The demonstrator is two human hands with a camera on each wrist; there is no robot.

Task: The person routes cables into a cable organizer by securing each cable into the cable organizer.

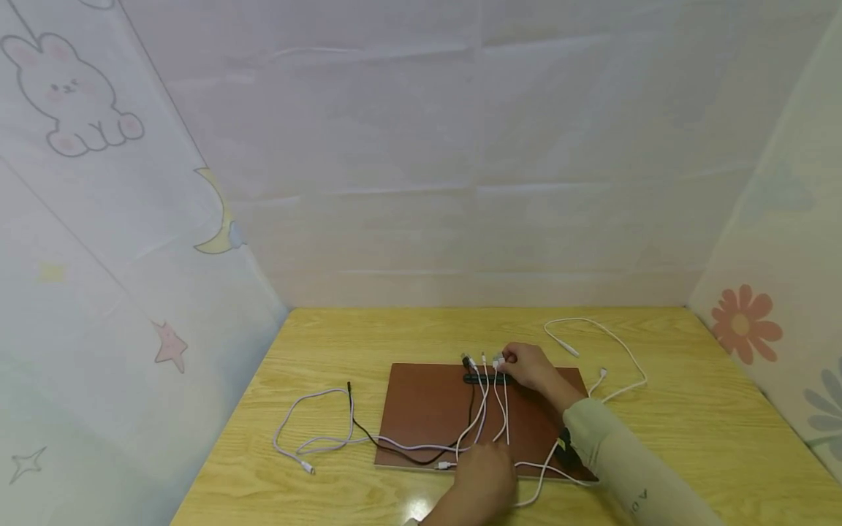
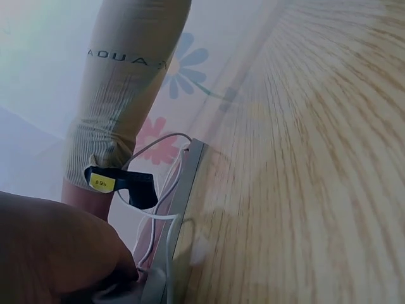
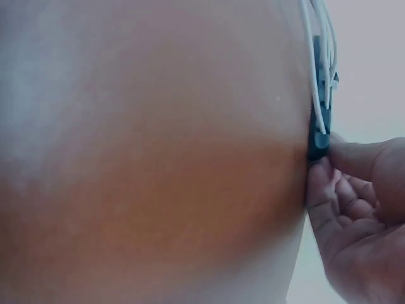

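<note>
A black cable-holder strip (image 1: 471,378) lies along the far part of a brown board (image 1: 421,402), with several cables seated across it. At its right end my right hand (image 1: 529,365) pinches the plug end of a white cable (image 1: 507,409) between thumb and index finger. The right wrist view shows those fingertips against the end of the black holder (image 3: 319,149). My left hand (image 1: 483,475) rests over the board's near edge, where white cables run under it. Its fingers are hidden, so their grip cannot be made out.
A pale lilac cable (image 1: 316,393) and a black cable (image 1: 368,432) trail to the left. Another white cable (image 1: 631,354) loops on the wooden table (image 1: 342,336) at the right. A black piece with a yellow label (image 1: 566,449) is at my right cuff. Patterned walls stand around.
</note>
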